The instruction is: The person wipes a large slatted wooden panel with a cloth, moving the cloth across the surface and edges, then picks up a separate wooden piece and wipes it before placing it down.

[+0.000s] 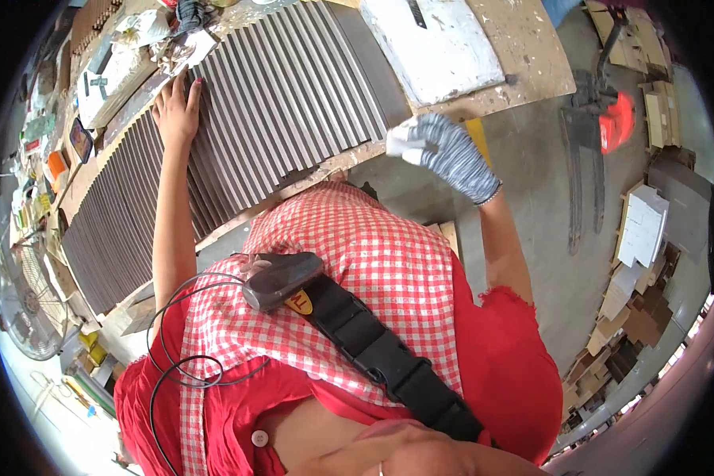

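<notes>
A long row of grey-brown strips [285,87] lies side by side on the worktable, their edges forming ridges. My bare left hand [176,115] rests flat on the strips, with its fingers stretched toward their far edge. My right hand [452,155] wears a blue-grey knitted glove with white at the fingers. It hovers just off the right end of the row, by the table edge. Its fingers are curled together; whether the white patch at their tips is part of the glove or a held piece, I cannot make out.
A white paint-marked board [432,47] lies on the table right of the strips. Packets and a wrapped stack [111,87] crowd the far left. A fan [36,305] stands at left. A red-ended pallet jack [615,123] and cardboard stacks [646,226] are on the right-hand floor.
</notes>
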Motion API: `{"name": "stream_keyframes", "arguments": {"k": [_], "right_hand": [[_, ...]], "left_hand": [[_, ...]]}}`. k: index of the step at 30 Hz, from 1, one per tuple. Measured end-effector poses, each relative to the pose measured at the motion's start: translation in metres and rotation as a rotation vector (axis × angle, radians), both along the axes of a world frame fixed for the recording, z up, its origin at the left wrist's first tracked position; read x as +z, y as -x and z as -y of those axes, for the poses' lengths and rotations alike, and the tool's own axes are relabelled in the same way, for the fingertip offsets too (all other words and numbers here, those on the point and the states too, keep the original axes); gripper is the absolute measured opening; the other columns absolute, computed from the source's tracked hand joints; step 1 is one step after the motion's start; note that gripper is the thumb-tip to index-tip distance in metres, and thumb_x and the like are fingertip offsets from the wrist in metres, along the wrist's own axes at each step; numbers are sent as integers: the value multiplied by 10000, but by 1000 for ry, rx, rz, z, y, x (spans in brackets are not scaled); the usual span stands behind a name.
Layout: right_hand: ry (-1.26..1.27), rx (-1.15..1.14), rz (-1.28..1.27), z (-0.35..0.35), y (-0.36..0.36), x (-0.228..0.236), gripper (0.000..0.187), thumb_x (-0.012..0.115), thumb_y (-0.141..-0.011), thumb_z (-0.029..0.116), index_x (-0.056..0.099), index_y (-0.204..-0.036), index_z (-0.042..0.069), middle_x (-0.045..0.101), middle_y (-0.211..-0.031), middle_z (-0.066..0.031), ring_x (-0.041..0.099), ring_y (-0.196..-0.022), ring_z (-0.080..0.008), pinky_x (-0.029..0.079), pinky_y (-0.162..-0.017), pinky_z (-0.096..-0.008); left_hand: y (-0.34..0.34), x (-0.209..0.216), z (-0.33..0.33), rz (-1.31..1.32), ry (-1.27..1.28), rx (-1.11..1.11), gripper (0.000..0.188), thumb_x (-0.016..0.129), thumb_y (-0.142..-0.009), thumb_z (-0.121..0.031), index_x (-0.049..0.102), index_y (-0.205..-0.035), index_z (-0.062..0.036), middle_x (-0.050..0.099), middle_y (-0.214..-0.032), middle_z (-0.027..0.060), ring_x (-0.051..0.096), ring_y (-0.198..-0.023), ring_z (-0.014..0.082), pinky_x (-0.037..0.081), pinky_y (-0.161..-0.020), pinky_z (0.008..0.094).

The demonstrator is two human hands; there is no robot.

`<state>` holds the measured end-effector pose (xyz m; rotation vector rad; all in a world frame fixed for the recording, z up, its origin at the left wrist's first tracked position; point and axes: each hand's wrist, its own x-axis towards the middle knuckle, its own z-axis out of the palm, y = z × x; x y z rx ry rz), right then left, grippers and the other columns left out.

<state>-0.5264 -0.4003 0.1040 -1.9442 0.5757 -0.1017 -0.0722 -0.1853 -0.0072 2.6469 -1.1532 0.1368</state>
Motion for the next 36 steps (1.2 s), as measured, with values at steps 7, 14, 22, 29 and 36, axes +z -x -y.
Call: {"name": "stream_keyframes", "arguments": {"k": [7, 14, 22, 29, 36], "right_hand": [[142, -26, 150, 0, -29, -31, 332, 635, -873, -10, 695, -1188, 77, 673, -1188, -58, 579, -1168, -212, 449, -1052, -322], [418, -52, 182, 14, -59, -42, 296, 695, -846, 56, 719, -1137, 98, 653, -1147, -84, 600, -1081, -250, 478, -982, -356], [505, 23, 37, 93, -170, -47, 294, 717, -874, 243, 716, -1123, 87, 684, -1157, -88, 646, -1054, -234, 489, -967, -330], [561, 68, 75, 157, -268, -55, 392, 754, -858, 360, 711, -1126, 77, 729, -1059, -121, 687, -1000, -231, 508, -921, -350], [-461, -260, 790, 142, -261, -70, 174, 637, -935, 167, 664, -984, 3, 655, -872, -22, 604, -801, -130, 506, -727, -291]], "left_hand": [[84, 67, 28, -198, 87, -116, 792, 670, -875, -508, 373, -1498, -119, 365, -1517, 168, 286, -1430, 319, 154, -1160, 553], [224, 98, 83, -274, 434, -695, 631, 778, -728, -403, 556, -1224, -82, 462, -1307, 176, 446, -1244, 325, 370, -1024, 488], [249, 75, 100, -200, 163, -1184, 313, 686, -819, -267, 653, -1080, -98, 587, -1142, 70, 553, -1137, 226, 345, -1109, 437], [255, 55, 104, -183, 160, -1072, 308, 652, -859, -261, 669, -1143, -142, 605, -1177, 36, 565, -1152, 198, 319, -1154, 455], [248, 68, 100, -232, 156, -1127, 315, 649, -874, -252, 664, -1171, -149, 603, -1241, 50, 540, -1221, 211, 291, -1161, 488]]}}
